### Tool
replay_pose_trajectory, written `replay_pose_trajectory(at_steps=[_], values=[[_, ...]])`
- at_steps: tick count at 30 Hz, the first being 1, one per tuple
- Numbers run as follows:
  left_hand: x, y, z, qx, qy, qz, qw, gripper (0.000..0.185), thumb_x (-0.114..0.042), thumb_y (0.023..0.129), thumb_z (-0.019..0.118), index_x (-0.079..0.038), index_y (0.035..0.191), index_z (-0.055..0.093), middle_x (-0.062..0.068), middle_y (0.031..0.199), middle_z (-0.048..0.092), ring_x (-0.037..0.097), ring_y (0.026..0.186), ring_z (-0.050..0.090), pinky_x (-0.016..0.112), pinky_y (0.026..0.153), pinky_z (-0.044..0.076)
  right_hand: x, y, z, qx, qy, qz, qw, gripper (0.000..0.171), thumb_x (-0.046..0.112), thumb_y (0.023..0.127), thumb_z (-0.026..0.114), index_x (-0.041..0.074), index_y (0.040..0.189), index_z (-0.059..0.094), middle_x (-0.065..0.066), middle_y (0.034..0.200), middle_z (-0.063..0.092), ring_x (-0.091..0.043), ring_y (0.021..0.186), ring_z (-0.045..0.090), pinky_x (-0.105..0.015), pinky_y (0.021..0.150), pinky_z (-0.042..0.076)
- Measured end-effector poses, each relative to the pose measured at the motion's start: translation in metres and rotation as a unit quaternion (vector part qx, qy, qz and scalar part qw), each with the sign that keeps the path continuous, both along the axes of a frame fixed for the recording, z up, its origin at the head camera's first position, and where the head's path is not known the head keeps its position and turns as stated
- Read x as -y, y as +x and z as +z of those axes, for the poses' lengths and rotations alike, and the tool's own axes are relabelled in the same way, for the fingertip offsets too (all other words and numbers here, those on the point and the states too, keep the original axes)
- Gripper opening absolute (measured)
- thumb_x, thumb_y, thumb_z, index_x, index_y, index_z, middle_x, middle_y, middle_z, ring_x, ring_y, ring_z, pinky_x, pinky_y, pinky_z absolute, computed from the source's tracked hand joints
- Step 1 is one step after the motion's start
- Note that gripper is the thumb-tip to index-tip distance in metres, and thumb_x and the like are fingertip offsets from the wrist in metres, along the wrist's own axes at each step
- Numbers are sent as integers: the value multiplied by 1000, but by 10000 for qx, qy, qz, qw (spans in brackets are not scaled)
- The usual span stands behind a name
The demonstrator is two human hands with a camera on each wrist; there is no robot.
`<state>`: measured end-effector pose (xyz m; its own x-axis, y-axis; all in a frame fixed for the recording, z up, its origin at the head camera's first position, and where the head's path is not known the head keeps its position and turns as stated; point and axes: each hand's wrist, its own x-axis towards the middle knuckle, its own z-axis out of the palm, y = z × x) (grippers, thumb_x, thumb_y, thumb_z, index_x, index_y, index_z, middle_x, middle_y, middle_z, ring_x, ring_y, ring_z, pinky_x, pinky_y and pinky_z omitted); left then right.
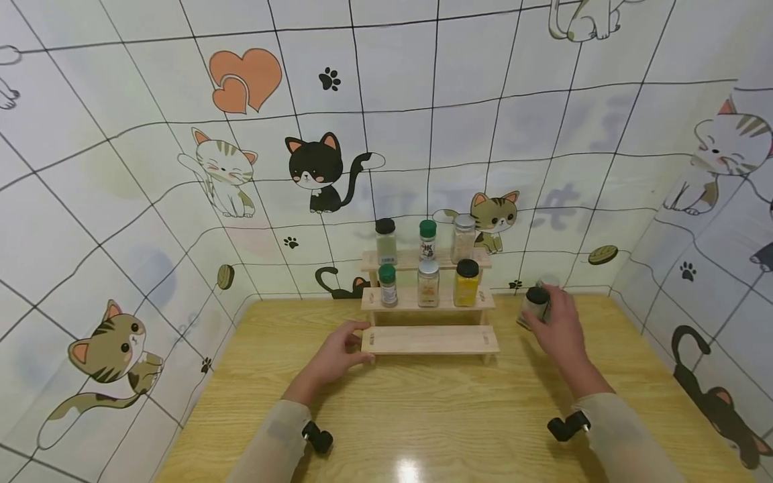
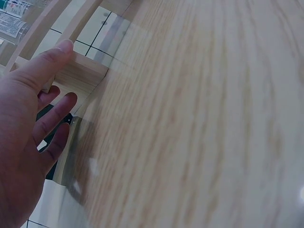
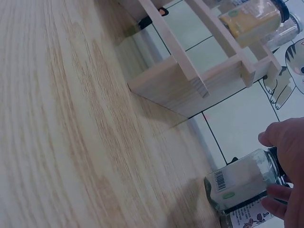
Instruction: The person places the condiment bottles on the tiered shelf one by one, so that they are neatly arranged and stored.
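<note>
Spice jar [image 1: 535, 303] with black cap is standing on the counter [image 1: 435, 409], right of the rack [image 1: 430, 339]; right hand [image 1: 561, 332] is grasping it. Left hand [image 1: 335, 355], fingers relaxed, is steadying the rack's lowest step. Judged step: picking up; next calls for lifting onto that bare step.

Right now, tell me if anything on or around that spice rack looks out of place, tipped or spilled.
Nothing is spilled or tipped. The six jars on the wooden rack stand upright; its bottom step is bare. The only strays are off the rack to its right: a black-capped jar that the right hand grips, and another jar right beside it. The left hand touches the bottom step's end.
</note>
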<state>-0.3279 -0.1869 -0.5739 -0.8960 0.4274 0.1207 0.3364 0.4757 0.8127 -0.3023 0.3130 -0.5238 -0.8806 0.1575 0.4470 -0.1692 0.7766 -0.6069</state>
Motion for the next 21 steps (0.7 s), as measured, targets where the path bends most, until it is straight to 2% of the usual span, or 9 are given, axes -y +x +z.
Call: replay_pose_trajectory(at_steps=[4,8,11,18,21], values=[[0,-1,0,-12,-8,17,10000,80,-48,81,83,-21,148,50,-7,139,52,15,111,63,43,92,52,0,-4,0,232,95,30,9997,72,23,97,71,3,154,33,-35,143,34,-54,113,49,-68,82,43],[0,-1,0,-13,-23,18,10000,80,-48,81,83,-21,148,50,-8,137,53,15,111,63,43,92,52,-1,-8,-1,385,132,100,9991,74,23,97,71,2,155,32,-34,141,37,-44,95,57,-57,69,47],[0,-1,0,-25,-17,10,10000,79,-47,81,83,-21,148,50,-8,135,54,15,111,63,43,92,52,-2,-12,-3,480,153,160,9986,75,24,97,71,2,156,31,-33,140,38,-37,88,58,-50,66,47],[0,-1,-1,-78,16,-3,10000,77,-47,81,83,-21,147,52,-7,134,54,16,110,64,43,92,53,-5,-20,-12,639,235,297,9972,76,25,95,74,7,156,31,-32,129,44,-45,95,57,-56,69,47],[1,-1,-2,-78,26,-8,10000,77,-47,81,83,-21,147,52,-8,134,55,15,109,64,43,91,53,-5,-21,-14,690,192,348,9968,80,24,95,74,8,158,27,-34,135,45,-49,103,57,-60,74,47]])
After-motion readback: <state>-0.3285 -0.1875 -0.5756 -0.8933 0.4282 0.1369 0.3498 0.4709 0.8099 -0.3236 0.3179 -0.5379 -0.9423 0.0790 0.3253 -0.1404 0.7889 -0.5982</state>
